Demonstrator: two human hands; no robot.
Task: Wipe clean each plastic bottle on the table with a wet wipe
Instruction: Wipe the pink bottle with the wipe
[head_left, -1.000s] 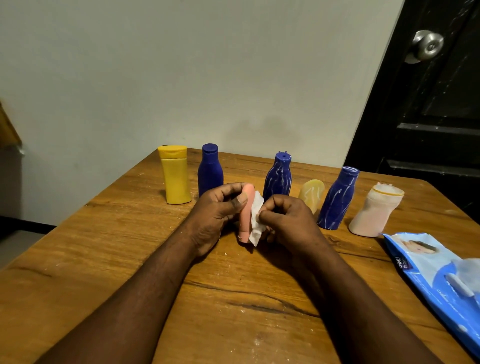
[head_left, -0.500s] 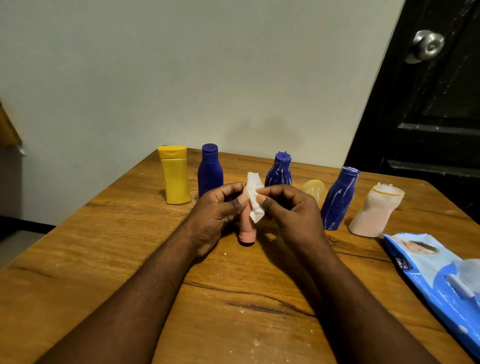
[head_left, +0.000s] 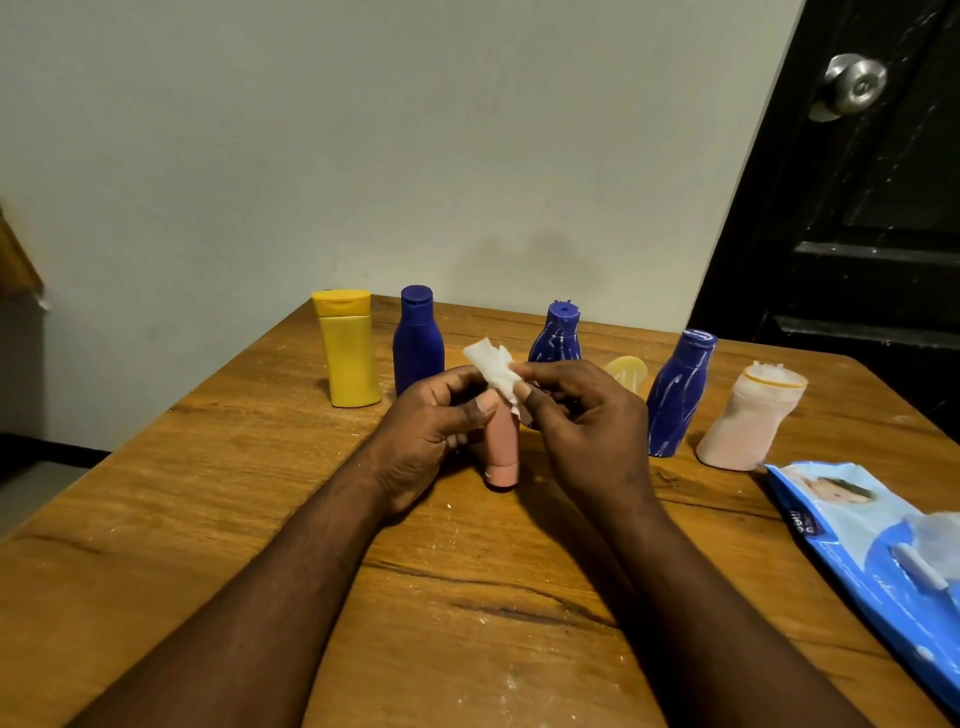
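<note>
A wooden table (head_left: 208, 519) stands against a pale wall, beside a black door (head_left: 857, 234). A blue wet wipe pack (head_left: 872, 545) lies at the table's right edge.

A person's two bare forearms reach in over the wood and meet at the centre. The left hand (head_left: 421, 431) curls round the upper part of a small pink bottle (head_left: 501, 447), thumb pressed to its side. The right hand (head_left: 582, 421) pinches a crumpled wet wipe (head_left: 491, 364) between thumb and fingertips at the bottle's top end. The bottle is upright with its capped end down, at or just above the tabletop; which cannot be told.

Six more containers stand in a loose row behind the hands. From left they are:
- a yellow bottle (head_left: 349, 353);
- a plain blue bottle (head_left: 418, 343);
- a white-streaked blue bottle (head_left: 557, 332), partly hidden by the wipe hand;
- a small pale yellow bottle (head_left: 628, 370);
- a second streaked blue bottle (head_left: 678, 395), leaning;
- a dented pale pink bottle (head_left: 748, 421).

The work appears to be mid-course, with the pink bottle under the wipe and its upper end being cleaned. Nothing shows which of the others, if any, have been wiped. The white streaks on the two blue bottles suggest they may yet need attention, though the marks could be a pattern.
</note>
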